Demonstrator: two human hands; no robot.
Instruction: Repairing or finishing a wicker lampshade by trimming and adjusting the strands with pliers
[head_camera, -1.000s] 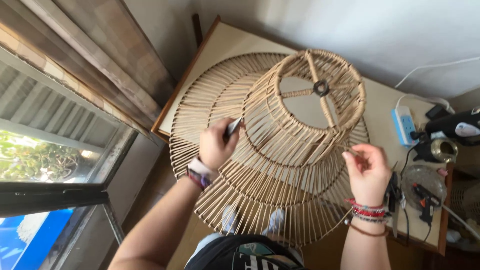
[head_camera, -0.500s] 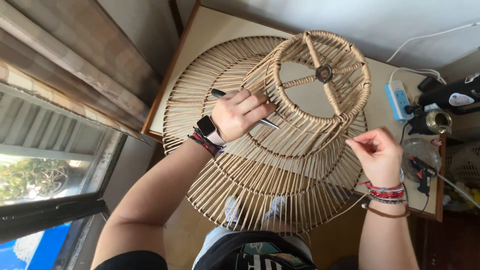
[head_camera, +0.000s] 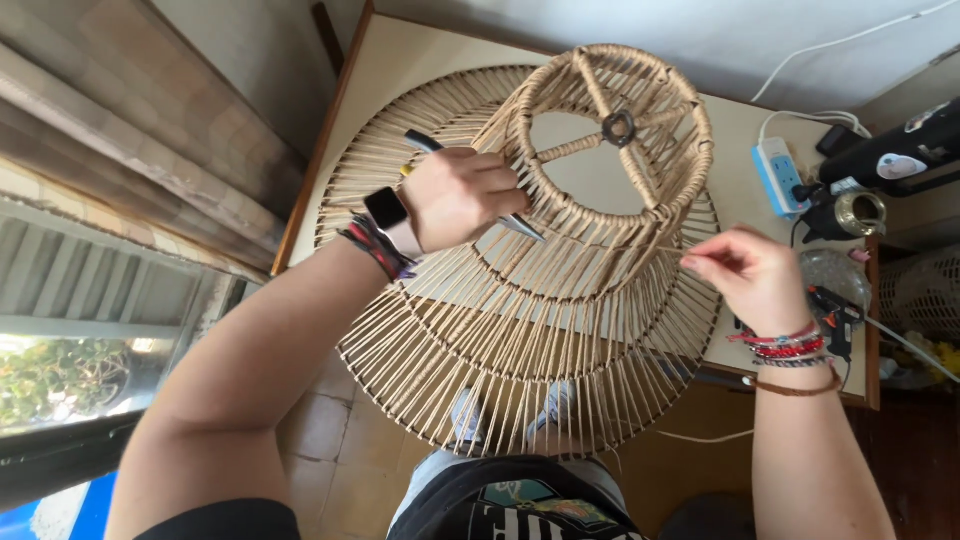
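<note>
A: Tan cord, wound strand by strand over a tiered wire frame, makes up the lampshade (head_camera: 560, 290) seen at the centre of the frame, propped on the edge of a pale wooden table (head_camera: 400, 70) at upper centre.

B: How is it held?

A: The left hand (head_camera: 455, 195), left of centre, is closed around slim pliers (head_camera: 520, 225); the dark handles jut out toward the upper left and the metal tip is laid against the ribs below the top ring. The right hand (head_camera: 755, 275), at centre right, is pinched shut on a loose cord end (head_camera: 660, 250) drawn taut from the shade.

B: And its handling?

A: It is judged light and airy, the wire hoops stiff, the wrapped strands rough and easily shifted. A hold is best taken on the bound top ring or a hoop, not on single strands.

B: What else is shown?

A: A blue-and-white power strip (head_camera: 780, 175) and a black glue gun (head_camera: 835, 310) are seen at right, a window (head_camera: 70, 380) at lower left, tiled floor below.
</note>
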